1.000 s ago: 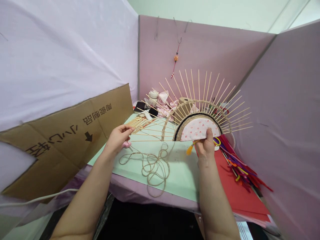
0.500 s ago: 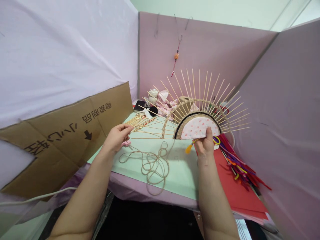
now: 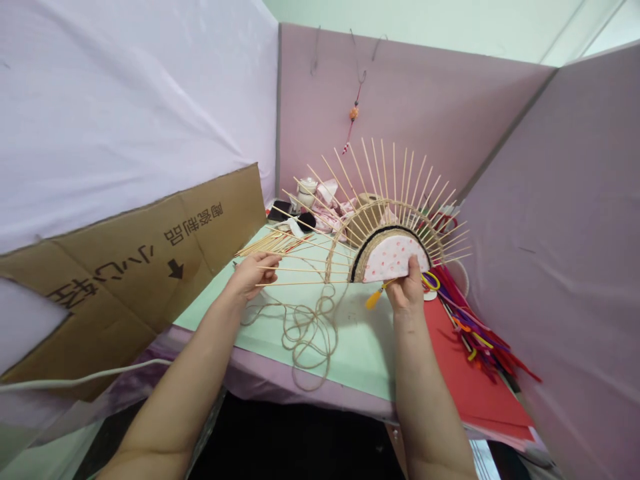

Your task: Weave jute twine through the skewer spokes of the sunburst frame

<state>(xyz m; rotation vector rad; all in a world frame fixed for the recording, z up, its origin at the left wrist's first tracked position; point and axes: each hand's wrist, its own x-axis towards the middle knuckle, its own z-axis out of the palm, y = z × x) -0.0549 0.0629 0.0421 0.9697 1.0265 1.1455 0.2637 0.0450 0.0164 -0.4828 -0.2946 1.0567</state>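
My right hand (image 3: 406,291) grips the bottom edge of a half-round fan frame (image 3: 391,257). The frame has a white dotted fabric core with a black and jute rim, and thin wooden sticks fan out from it. It is held upright above the green mat (image 3: 360,340). My left hand (image 3: 251,274) is at the leftmost sticks, fingers pinched around a thin jute twine (image 3: 305,330) that trails in loose loops across the mat. A yellow tassel (image 3: 373,300) hangs under the frame.
A bundle of spare wooden sticks (image 3: 267,244) lies behind my left hand. A cardboard sheet (image 3: 125,267) leans at the left. Red paper (image 3: 470,380) and coloured pipe cleaners (image 3: 475,330) lie at the right. Fabric scraps and a twine spool (image 3: 370,203) sit at the back.
My left hand has moved right, closer to the frame's left sticks. The frame has tilted and shifted slightly left in my right hand.
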